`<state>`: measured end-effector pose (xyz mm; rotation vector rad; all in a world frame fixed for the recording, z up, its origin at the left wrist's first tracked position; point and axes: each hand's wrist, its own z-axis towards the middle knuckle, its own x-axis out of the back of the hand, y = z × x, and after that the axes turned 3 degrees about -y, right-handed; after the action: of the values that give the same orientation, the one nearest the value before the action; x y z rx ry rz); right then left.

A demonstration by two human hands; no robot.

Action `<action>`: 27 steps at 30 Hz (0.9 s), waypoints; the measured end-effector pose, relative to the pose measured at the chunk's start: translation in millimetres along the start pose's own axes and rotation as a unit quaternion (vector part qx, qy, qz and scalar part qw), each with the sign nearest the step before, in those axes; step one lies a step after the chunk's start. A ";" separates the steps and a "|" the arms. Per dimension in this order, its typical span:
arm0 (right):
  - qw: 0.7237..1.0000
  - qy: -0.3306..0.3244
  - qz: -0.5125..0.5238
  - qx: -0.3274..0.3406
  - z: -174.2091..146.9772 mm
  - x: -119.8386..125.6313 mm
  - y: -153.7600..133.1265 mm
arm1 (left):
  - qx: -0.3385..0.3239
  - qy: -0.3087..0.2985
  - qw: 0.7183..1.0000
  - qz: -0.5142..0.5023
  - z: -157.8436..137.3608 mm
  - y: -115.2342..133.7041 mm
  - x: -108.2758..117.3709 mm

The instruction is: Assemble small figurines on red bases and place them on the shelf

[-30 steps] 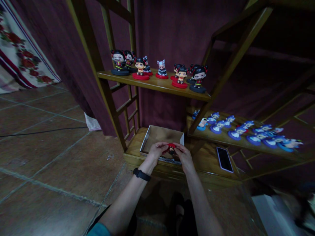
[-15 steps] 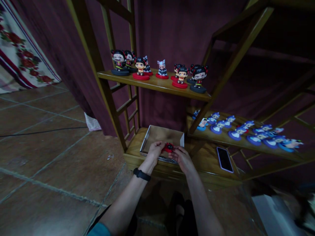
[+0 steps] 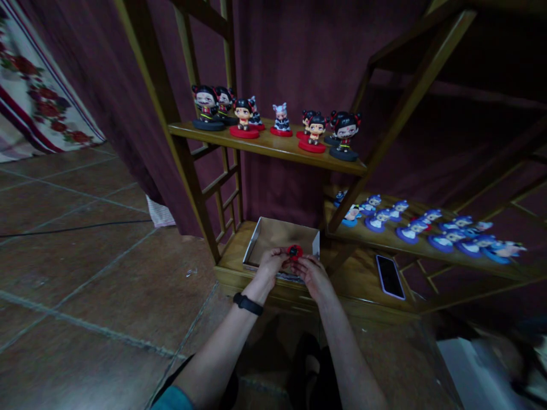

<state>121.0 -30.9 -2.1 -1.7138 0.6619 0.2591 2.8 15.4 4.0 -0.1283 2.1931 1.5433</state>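
Note:
Between my two hands is a small figurine with a black top and a round red base. The fingers of my left hand are closed on its left side. From the right and below, my right hand pinches it as well. Both hands are over the front part of an open cardboard box, white outside and brown inside. The box rests on the lowest shelf board, and its front is partly hidden by my hands.
Several figurines on red or black bases stand on the upper shelf. More blue-and-white figurines line the right shelf. A phone lies on the lower board. A slanted wooden post rises at the right. A white box is on the floor.
The figurine has been turned between my fingers, so more of its red round base shows. My right hand has shifted slightly left; the box and shelves look the same.

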 end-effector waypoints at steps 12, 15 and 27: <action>0.997 0.013 -0.076 0.015 0.3 0.1 -2.0 | 0.005 0.015 0.997 0.078 -5.6 9.9 -0.6; 0.999 0.006 -0.045 0.006 0.7 1.0 -3.0 | 0.021 -0.010 0.999 0.027 -5.8 9.8 -1.4; 1.000 0.001 -0.022 0.018 1.0 3.8 -1.8 | -0.043 -0.020 0.997 0.066 1.1 -2.6 -7.8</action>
<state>125.3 -30.8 -2.8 -1.6926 0.6249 0.2140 10.9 14.0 4.6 0.0199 2.1413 1.6981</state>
